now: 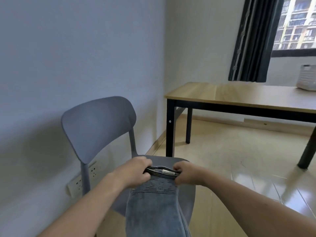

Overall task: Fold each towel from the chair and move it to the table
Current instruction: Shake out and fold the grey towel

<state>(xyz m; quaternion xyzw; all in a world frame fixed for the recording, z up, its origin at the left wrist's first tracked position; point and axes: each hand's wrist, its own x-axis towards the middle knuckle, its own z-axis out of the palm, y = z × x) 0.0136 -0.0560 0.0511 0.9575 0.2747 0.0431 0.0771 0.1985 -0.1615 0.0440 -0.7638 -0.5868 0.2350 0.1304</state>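
A blue-grey towel (153, 204) with a dark striped band hangs doubled over in front of the grey chair (97, 127), its lower part running out of the bottom of the frame. My left hand (135, 170) pinches the left end of its top edge. My right hand (186, 171) pinches the right end, and a small white label shows between the two hands. Both hands hover just above the chair seat. The wooden table (239, 94) with black legs stands to the right, beyond the chair.
A white woven basket (307, 77) sits at the table's far right edge. Dark curtains (253, 40) hang beside a window behind the table. A white wall socket strip (80, 178) lies low on the wall left of the chair. Glossy wooden floor spreads under the table.
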